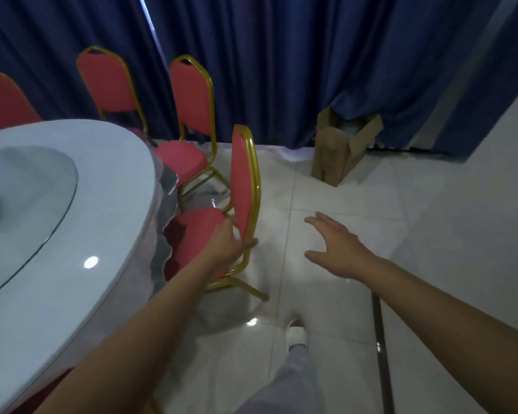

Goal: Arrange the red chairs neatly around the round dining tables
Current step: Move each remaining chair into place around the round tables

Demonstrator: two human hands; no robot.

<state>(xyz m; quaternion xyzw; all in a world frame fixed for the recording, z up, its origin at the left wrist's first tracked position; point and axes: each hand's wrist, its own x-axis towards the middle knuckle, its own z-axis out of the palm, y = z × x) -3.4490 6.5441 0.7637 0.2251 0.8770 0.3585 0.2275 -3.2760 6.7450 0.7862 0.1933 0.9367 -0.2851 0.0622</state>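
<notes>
One grip, our left hand (228, 245) clasping the near red chair (242, 180), right hand (334, 249) spread idle — it may twist against the round table (117, 180).

Left arm stretched forward, left hand (225, 245) gripping chair (245, 180) back low down. Right hand (338, 249) free, fingers spread, palm down.

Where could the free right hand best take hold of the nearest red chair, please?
Grip the gold tube atop the backrest of the nearest red chair, right hand coming from the open floor behind it. Its seat faces the round table, leaving the back exposed, and the left hand holds the frame lower down.
</notes>
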